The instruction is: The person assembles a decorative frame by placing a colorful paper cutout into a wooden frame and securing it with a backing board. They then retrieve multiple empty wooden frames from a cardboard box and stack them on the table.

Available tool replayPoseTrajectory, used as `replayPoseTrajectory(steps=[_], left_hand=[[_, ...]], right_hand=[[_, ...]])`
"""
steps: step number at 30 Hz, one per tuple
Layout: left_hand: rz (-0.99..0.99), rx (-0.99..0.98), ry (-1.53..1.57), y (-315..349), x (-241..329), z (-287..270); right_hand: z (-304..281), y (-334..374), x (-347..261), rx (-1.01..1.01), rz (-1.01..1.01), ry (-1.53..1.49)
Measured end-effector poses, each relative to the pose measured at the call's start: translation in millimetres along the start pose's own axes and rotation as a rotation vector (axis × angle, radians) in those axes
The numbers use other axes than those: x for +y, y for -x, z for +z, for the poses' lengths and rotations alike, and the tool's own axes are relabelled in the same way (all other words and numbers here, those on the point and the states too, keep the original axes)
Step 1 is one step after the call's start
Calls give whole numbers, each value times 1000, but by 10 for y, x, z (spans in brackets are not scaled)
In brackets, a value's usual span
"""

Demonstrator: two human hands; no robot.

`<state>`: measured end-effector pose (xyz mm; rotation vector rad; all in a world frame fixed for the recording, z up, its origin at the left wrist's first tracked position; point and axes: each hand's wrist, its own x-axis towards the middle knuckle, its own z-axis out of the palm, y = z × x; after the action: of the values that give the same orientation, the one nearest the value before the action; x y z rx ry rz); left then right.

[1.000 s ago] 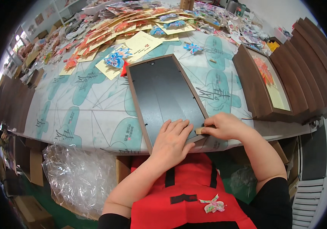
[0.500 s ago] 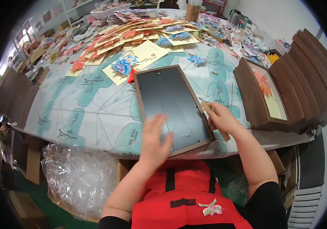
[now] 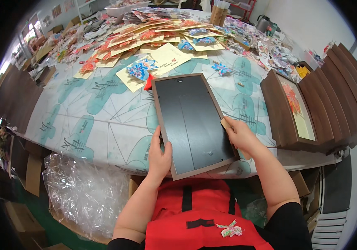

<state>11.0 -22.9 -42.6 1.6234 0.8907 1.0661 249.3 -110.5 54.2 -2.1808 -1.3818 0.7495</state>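
Left hand (image 3: 159, 160) moved outward — fingers (image 3: 157, 136) at frame's (image 3: 196, 127) left edge, right hand (image 3: 241, 135) opposite.

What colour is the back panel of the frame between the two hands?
The back panel is black, inside a brown frame; the head view shows it best.
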Motion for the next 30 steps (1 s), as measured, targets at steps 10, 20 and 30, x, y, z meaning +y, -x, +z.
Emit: replayPoseTrajectory(steps=[10,20,30], left_hand=[[39,11,-9,-25,-5,-1],[43,14,-14,-10,2,4],[61,8,-53,-25,-36,-40]], right_hand=[[-27,-4,-9,-10,84,-149],[118,-30,141,175,-162,294],[37,-291,-81,264,-163,41]])
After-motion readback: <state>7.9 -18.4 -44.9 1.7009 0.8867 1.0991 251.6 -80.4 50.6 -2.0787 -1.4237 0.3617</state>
